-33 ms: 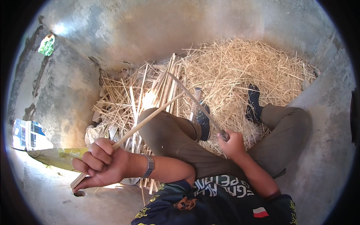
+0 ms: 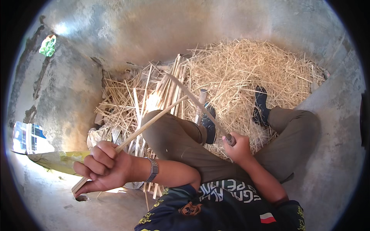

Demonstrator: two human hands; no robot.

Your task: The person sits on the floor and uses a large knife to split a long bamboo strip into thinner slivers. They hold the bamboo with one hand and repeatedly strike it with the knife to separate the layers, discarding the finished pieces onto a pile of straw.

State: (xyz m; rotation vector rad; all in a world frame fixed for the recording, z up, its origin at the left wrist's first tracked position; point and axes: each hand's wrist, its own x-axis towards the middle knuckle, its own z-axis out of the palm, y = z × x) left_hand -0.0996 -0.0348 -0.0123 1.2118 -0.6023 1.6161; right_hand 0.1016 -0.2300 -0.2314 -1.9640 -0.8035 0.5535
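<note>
Your left grip [image 2: 104, 167] wraps the slat [image 2: 142, 129] near one end, rest running up-right of it — likely light, stiff, splintery; good hold. Your right grip [image 2: 239, 147] clasps the knife [image 2: 195, 100] by its handle [image 2: 231, 139], blade up-left — probably sharp.

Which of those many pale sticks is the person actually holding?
The long stick gripped in the left hand, slanting up rightward; the other sticks lie heaped beyond, not held.
</note>
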